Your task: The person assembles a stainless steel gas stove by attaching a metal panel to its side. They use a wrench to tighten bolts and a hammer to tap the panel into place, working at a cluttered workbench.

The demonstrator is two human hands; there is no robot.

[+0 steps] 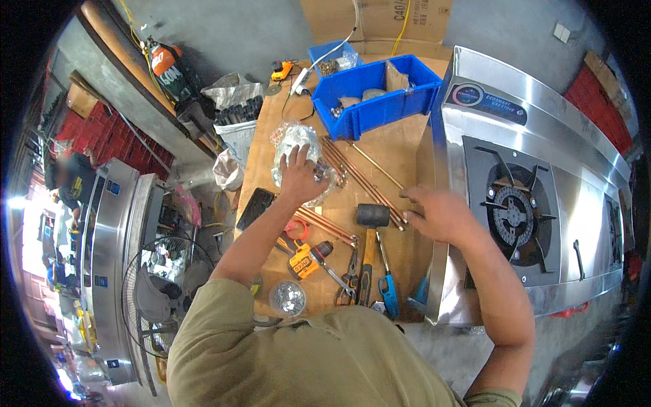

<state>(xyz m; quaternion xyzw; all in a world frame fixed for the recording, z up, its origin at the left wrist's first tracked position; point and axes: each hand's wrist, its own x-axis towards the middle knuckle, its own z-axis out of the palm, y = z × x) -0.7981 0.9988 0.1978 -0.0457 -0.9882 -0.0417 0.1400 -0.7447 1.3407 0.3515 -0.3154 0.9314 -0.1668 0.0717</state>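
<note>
Both hands were over the bench (400,152): the left hand (298,173) lay spread, fingers open, on a clear plastic bag of shiny parts (296,146) at upper centre, while the right hand (437,214) pinched the near ends of the copper tubes (359,180) at centre. A steel gas stove (569,203) filled the right of the frame, a dark oblong label with a round emblem (485,102) on its upper panel. Brown cartons (380,24) stood at top centre. Below them a blue bin (376,102) held small metal parts and a cardboard divider. A smaller blue bin (332,57) behind held brownish fittings.
</note>
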